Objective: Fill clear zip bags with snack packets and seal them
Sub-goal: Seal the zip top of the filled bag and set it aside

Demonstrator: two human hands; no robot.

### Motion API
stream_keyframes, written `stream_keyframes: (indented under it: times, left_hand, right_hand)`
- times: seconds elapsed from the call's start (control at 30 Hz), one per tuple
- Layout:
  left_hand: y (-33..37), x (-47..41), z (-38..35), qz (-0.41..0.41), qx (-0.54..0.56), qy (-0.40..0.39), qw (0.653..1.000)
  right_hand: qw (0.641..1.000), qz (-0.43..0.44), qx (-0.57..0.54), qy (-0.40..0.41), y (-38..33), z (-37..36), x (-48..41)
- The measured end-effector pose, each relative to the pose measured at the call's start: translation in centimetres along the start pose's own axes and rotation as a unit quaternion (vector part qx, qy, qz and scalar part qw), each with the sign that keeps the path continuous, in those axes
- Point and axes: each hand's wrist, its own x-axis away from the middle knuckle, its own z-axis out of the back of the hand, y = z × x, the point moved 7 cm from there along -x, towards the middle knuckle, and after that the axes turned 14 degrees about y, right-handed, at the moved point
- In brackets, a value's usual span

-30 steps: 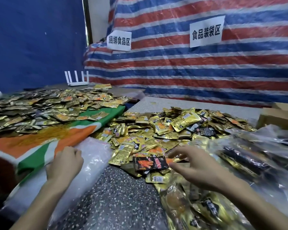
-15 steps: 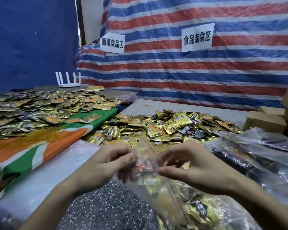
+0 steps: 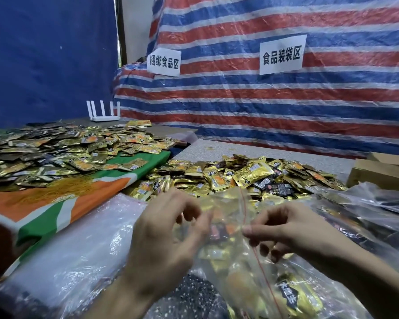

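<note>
I hold an empty clear zip bag (image 3: 228,217) with a red zip line upright between both hands, above the speckled table. My left hand (image 3: 168,236) pinches its left edge, and my right hand (image 3: 286,229) pinches the red zip line with thumb and forefinger. Behind the bag lies a heap of gold and black snack packets (image 3: 240,176). Filled clear bags of packets (image 3: 286,298) lie under my right forearm.
A stack of empty clear bags (image 3: 74,256) lies at the left. A second spread of gold packets (image 3: 55,153) covers an orange and green cloth (image 3: 83,203). Cardboard boxes (image 3: 382,171) stand at the right. More filled bags (image 3: 378,203) lie to the right.
My left hand left the stack of empty bags with one bag and came to the middle. My right hand met it, and both hands now hold the bag higher.
</note>
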Motion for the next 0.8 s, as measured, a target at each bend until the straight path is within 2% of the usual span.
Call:
stream_keyframes:
  times: [0.1,0.13,0.27,0.4,0.5,0.6,0.7,0.73,0.8]
  left_hand:
    - [0.3,1.6,-2.6,0.122,0.089,-0.143,0.978]
    - [0.3,2.0,-3.3,0.139,0.11,-0.164,0.97]
    - [-0.3,2.1,-4.1,0.177,0.164,-0.166,0.956]
    - [-1.6,1.7,-3.7,0.253,0.222,-0.171,0.926]
    - [-2.4,0.9,-3.3,0.325,0.304,-0.156,0.882]
    - [-3.8,0.2,-3.1,0.404,0.41,-0.1,0.812]
    - [-4.9,0.1,-3.4,0.46,0.476,-0.047,0.748]
    - [-5.1,0.3,-3.8,0.473,0.476,-0.041,0.74]
    - [-5.4,0.9,-4.5,0.503,0.468,-0.035,0.726]
  right_hand:
    - [0.999,0.0,-0.038,0.008,-0.3,-0.7,-0.1]
    - [0.999,0.003,-0.048,-0.001,-0.5,-1.0,-0.1]
    - [0.995,-0.007,-0.086,-0.052,-0.9,-2.0,-0.2]
    - [0.997,-0.001,-0.071,-0.021,-1.4,-0.7,-0.7]
    - [0.998,0.024,-0.04,0.039,-1.7,0.6,-1.3]
    - [0.99,0.059,0.026,0.124,-1.8,1.9,-1.8]
    - [0.952,0.176,0.148,0.2,-2.8,2.4,-1.3]
    - [0.934,0.24,0.167,0.202,-3.5,2.0,-0.8]
    - [0.91,0.352,0.16,0.152,-4.7,0.7,0.4]
